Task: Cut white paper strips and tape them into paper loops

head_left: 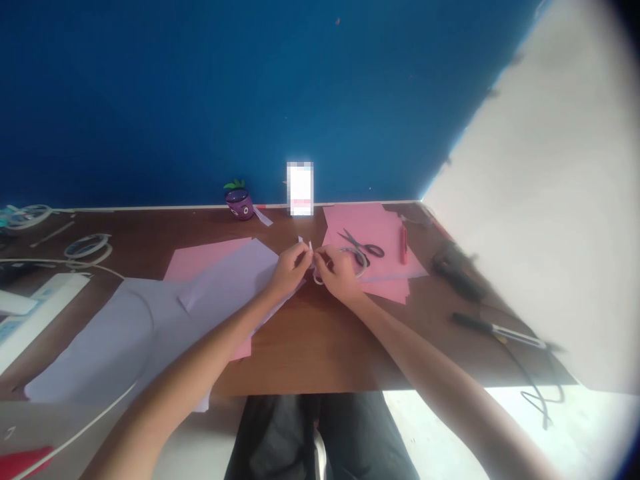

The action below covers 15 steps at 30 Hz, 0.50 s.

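Note:
My left hand and my right hand meet over the middle of the table, fingertips almost touching. Both are closed in a pinch around a small pale strip of paper, whose ends stick up between the fingers. A pale ring, perhaps a roll of tape, shows partly behind my right hand, and a smaller loop hangs at its fingertips. Open black-handled scissors lie just beyond on pink paper sheets. Lilac paper sheets spread under and beside my left forearm.
A purple cup with green leaves and a bright phone-like screen stand by the blue wall. A red cutter-like object lies right of the scissors. Farther right is a black-handled tool with a cord. Cables lie left.

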Motion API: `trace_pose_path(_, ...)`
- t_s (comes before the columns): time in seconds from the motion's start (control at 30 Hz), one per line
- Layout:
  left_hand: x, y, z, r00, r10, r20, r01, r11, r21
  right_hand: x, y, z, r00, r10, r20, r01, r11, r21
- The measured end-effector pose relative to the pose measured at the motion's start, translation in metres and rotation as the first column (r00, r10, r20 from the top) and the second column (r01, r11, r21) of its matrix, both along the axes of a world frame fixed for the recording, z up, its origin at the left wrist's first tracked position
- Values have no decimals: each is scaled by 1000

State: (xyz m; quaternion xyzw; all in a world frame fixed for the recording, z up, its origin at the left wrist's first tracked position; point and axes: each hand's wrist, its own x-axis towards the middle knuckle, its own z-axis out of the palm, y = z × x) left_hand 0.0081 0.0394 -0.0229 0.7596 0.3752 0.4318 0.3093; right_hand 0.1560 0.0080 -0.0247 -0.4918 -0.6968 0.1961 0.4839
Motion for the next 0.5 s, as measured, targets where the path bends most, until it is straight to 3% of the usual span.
trace_pose_path(0.13, -1, 1, 0, 1000, -17, 22, 18, 1000, -25, 1, 1, 1, 995, 44, -87, -48, 998, -46)
trace_pose_path(0.5, 0, 2, -2, 999, -50, 19, 50, 999, -6, 4, 3, -1, 1000, 15, 9, -16, 1000, 4)
